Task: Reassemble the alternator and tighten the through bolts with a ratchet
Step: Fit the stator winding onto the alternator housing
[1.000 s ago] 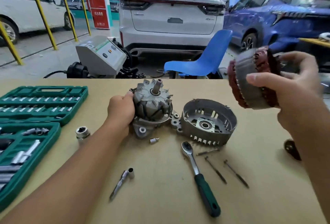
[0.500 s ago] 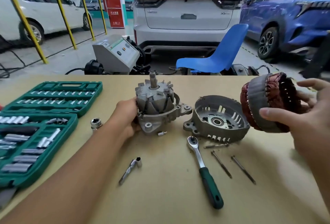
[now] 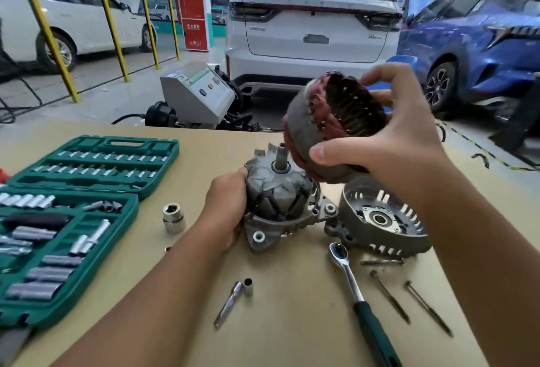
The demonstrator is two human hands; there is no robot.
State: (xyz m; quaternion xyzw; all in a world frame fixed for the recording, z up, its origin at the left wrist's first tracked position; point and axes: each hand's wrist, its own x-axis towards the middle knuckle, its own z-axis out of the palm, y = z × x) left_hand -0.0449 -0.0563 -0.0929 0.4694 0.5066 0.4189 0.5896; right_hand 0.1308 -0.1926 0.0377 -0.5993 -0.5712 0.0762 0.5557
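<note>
The grey rotor point(image 3: 277, 188) stands shaft-up in the front housing point(image 3: 263, 235) at the middle of the table. My left hand point(image 3: 228, 211) grips that assembly from its left side. My right hand point(image 3: 388, 138) holds the stator ring point(image 3: 324, 121), grey with red copper windings, tilted in the air just above and to the right of the rotor shaft. The rear housing point(image 3: 380, 220) lies open-side up to the right. The ratchet point(image 3: 359, 293) with a green handle lies in front of it, beside three long through bolts point(image 3: 390, 296).
An open green socket case point(image 3: 73, 211) fills the table's left side. A loose socket point(image 3: 174, 217) stands near it, and an extension bar with a small socket point(image 3: 233, 299) lies at the front. Beyond the table's far edge are a grey machine point(image 3: 198, 95), a blue chair and parked cars.
My right hand has carried the stator ring left from the far right until it hangs tilted over the rotor. My left hand has stayed on the rotor and front housing.
</note>
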